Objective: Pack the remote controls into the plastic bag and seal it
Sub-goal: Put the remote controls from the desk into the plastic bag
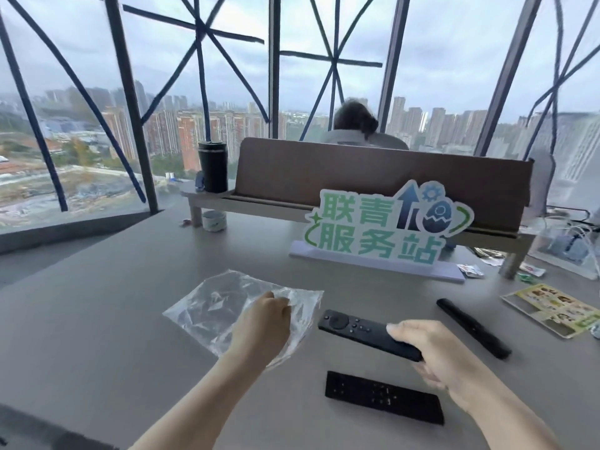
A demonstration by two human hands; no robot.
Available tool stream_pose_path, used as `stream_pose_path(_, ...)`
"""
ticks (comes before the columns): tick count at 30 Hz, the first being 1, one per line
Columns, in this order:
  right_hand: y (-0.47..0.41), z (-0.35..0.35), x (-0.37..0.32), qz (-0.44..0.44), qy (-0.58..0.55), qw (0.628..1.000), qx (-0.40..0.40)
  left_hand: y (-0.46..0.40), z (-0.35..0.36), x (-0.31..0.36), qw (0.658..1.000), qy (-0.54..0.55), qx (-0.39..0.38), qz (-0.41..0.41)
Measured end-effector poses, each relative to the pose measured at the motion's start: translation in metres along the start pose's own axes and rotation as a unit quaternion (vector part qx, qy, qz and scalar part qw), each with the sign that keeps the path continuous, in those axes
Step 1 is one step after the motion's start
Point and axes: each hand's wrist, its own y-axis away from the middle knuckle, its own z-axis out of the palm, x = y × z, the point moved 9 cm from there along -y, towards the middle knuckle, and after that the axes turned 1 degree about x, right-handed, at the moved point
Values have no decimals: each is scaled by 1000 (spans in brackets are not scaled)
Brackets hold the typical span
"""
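Note:
A clear plastic bag lies flat on the grey table. My left hand rests on its right part and pinches the bag near its right edge. My right hand grips the near end of a slim black remote with a round pad, held just above the table, its far end pointing toward the bag. A wider flat black remote lies on the table below it. A third long thin black remote lies to the right.
A green-and-white sign on a pale base stands behind the bag. A brown raised shelf with a black tumbler runs across the back. A printed leaflet and small packets lie at right. A person sits beyond the shelf.

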Motion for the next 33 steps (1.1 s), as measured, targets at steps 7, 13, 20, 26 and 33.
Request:
stream_pose_path(7, -17, 85, 2, 33, -36, 997, -60, 13, 8, 39, 998, 48, -17, 25)
stream_pose_path(13, -17, 65, 9, -16, -58, 997, 53, 20, -1, 23, 996, 91, 11, 1)
stream_pose_path(20, 8, -20, 56, -2, 415, 906, 79, 22, -6, 18, 994, 103, 36, 4)
stream_pose_path(26, 26, -12, 76, -56, 388, 918, 52, 33, 0, 30, 993, 112, 21, -4)
stream_pose_path(33, 53, -29, 72, -44, 127, 990, 29, 41, 4, 37, 991, 130, 17, -4)
